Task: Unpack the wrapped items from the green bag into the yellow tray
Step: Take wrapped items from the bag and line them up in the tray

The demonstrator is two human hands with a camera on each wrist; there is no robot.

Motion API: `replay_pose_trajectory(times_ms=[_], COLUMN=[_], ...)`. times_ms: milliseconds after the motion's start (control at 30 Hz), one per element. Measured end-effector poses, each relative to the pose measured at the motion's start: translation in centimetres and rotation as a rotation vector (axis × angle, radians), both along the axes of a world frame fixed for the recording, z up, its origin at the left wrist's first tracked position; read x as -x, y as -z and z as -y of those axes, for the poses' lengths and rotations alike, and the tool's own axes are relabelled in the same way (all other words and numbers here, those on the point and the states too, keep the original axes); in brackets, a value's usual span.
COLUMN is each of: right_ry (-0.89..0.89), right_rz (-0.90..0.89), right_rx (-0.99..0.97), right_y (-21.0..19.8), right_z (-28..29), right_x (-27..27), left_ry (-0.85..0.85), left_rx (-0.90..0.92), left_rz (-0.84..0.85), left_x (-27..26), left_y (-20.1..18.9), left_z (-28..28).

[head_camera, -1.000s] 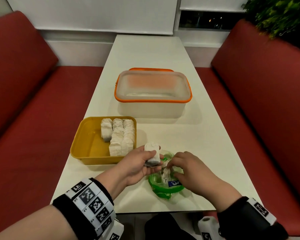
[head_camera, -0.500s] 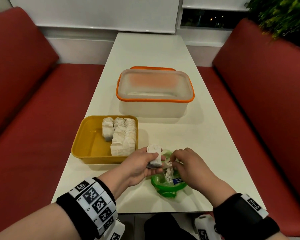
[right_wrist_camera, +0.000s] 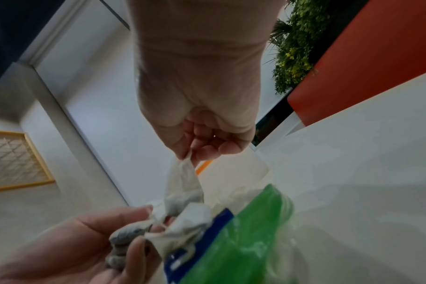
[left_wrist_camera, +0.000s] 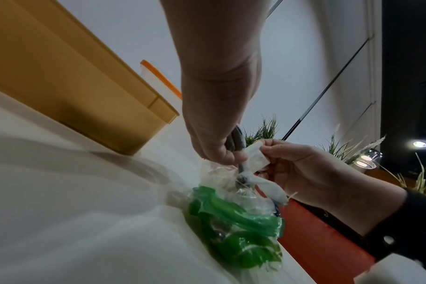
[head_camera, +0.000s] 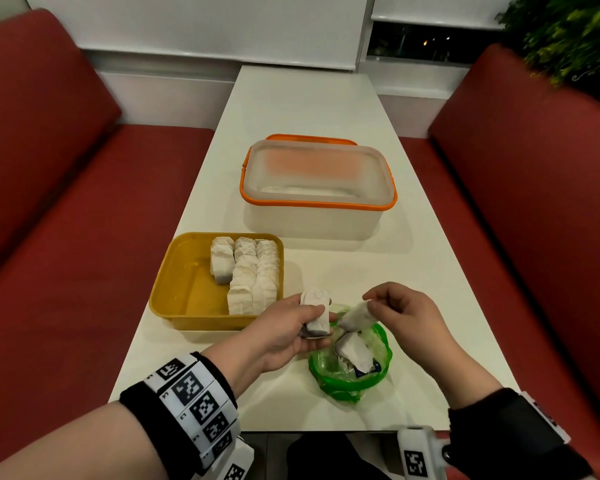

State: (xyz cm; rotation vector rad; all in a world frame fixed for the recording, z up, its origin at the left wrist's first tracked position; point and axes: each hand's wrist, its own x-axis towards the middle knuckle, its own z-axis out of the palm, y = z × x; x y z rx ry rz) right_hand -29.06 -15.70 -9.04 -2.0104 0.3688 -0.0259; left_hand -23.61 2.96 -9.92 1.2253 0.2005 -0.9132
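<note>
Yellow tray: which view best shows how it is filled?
The head view: the yellow tray lies open from above, with wrapped items lined along its right side. The left wrist view shows only its outer wall; the right wrist view misses it.

Green bag (head_camera: pixel 352 379): thin crinkly plastic film, glossy, part clear w/ a blue printed patch; wrapped items (head_camera: pixel 248 271) look like matt white paper, creased & a bit fibrous, darker grey at one end. Yellow tray (head_camera: pixel 187 292) is smooth hard plastic w/ slight sheen; storage box (head_camera: pixel 317 216) frosted translucent plastic, orange plastic rim. Table (head_camera: pixel 309 105) smooth matt white; benches (head_camera: pixel 84 202) red upholstery, faintly grained.
</note>
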Motion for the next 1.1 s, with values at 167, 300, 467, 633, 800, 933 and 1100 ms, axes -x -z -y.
replay_pose_trajectory(times_ms=[167, 300, 467, 633, 800, 933, 1100], right_ry=[0.008, -0.119, -0.292, -0.292, -0.264, -0.28, -0.259], right_rz=[0.055, 0.022, -0.09, -0.092, 0.004, 0.004, 0.03], right_rx=[-0.236, -0.311, -0.263, 0.071, 0.236, 0.203, 0.215], right_y=[-2.0, -3.9, -4.7, -4.1, -3.9, -3.9, -4.1], right_z=[0.0, -0.6, -2.6, -4.8, -6.5, -7.9, -9.1], right_x=[-0.3, -0.7, -1.6, -2.3, -2.3, -2.6, -3.1], left_ry=[-0.007, 0.044, 0.168, 0.229, 0.189, 0.167, 0.015], left_rx=[0.005, 0.034, 0.163, 0.311, 0.266, 0.225, 0.301], left_rz=[-0.026, -0.063, -0.153, -0.154, -0.004, 0.088, 0.027], left_x=[-0.3, -0.3, 0.2, 0.3, 0.3, 0.3, 0.2], left_y=[-0.2, -0.5, -1.3, -1.5, -1.1, -0.9, -1.0], left_z=[-0.1, -0.1, -0.5, -2.2, -3.9, -5.1, -6.5])
